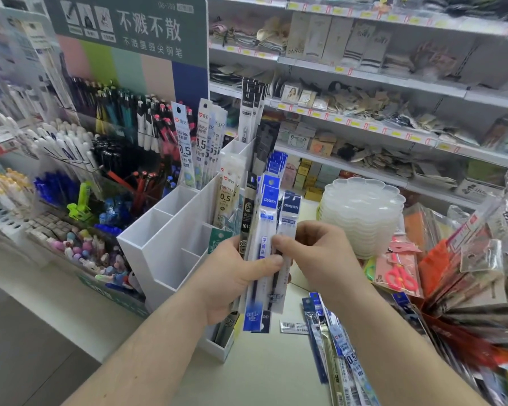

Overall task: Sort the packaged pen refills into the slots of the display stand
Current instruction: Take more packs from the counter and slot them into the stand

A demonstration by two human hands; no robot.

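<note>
Over the table [264,373], close to its left edge, the left hand [232,276] held a fanned bundle of refill packs [266,244] upright, thumb pressed across their fronts. The right hand [314,250] pinched the rightmost pack near its middle with fingertips curled. Just behind the bundle stood the white display stand [170,238], several front slots bare, rear slots already holding packs. More loose refills [335,347] lay flat on the table toward the near right.

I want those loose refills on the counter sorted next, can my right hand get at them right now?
Probably not yet: the right hand is pinching a packet in the bundle. The loose refills lie uncovered just below it.
</note>
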